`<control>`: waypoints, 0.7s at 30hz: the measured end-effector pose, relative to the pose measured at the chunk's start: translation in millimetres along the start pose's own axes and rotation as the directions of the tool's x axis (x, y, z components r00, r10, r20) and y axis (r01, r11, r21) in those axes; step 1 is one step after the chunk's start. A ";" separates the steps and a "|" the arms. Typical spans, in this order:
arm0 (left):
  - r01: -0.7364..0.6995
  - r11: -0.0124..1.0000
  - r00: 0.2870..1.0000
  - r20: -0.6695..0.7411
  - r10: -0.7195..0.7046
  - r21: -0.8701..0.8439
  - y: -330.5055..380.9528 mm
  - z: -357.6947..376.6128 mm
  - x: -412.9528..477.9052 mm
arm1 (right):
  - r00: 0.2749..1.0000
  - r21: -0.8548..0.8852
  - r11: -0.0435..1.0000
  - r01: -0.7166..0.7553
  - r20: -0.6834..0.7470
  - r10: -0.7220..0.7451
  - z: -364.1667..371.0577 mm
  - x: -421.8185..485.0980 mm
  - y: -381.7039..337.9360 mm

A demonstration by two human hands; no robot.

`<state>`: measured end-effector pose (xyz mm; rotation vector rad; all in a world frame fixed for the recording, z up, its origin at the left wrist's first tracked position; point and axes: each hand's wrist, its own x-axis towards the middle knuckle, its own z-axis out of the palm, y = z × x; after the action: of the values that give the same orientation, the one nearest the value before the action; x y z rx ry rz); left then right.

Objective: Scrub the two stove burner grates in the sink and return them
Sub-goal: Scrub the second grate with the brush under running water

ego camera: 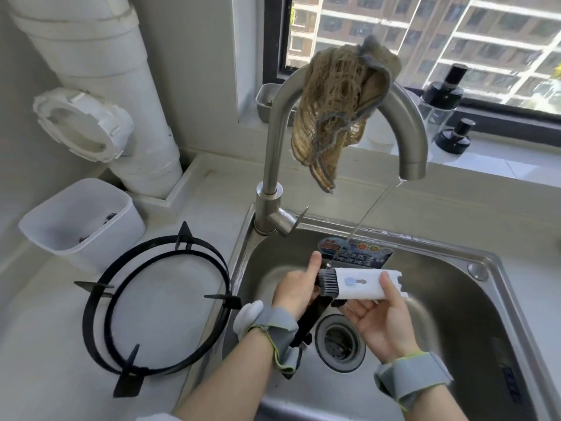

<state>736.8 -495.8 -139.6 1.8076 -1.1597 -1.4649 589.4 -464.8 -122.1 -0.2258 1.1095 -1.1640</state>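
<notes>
Black metal burner grate (309, 320) hangs upright over the stainless steel sink (455, 314), gripped by the left hand (296, 291). Against its top, the right hand (379, 317) clasps a white brush with grey bristles (364, 287). A second black ring-shaped grate (129, 379) lies flat on the pale tabletop (45, 360), just left of the sink.

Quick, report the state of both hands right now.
Left hand: grips a black burner grate, thumb raised.
Right hand: holds the white scrub brush, bristles against the grate.
</notes>
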 end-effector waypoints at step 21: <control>-0.666 0.066 0.707 0.601 0.374 0.743 12.2 39.2 -10.4 | 0.886 -0.061 0.987 0.148 -0.434 -0.160 -32.8 -4.1 -35.9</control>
<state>695.4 -488.5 -134.8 1.3448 -2.9286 -0.4189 541.6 -464.9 -112.3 -0.0707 1.5262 -1.3835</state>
